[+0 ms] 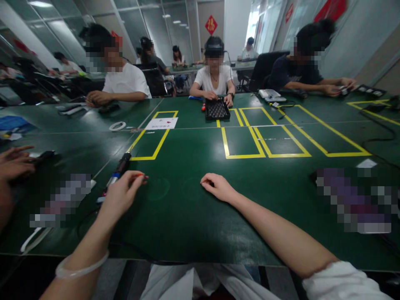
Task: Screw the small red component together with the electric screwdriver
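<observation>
My left hand (125, 193) is closed over the green tabletop (187, 225), thumb and fingers pinched together. A small orange-red bit (140, 176) shows at its fingertips, too small to name. Just beyond that wrist lies a slim black tool with blue and silver parts (118, 170), partly covered by the hand. My right hand (218, 187) hovers or rests near the middle of the table, its fingers curled in to the thumb with nothing visible in them. Faint drawn circles (158, 189) mark the surface between the hands.
Yellow tape outlines (245, 156) cross the table ahead. A white paper (161, 123) and a white tape ring (117, 126) lie at left. Opposite, a person works over a black tray (217, 110). Blurred-out objects (353, 200) flank both sides; another person's hand (15, 164) is at far left.
</observation>
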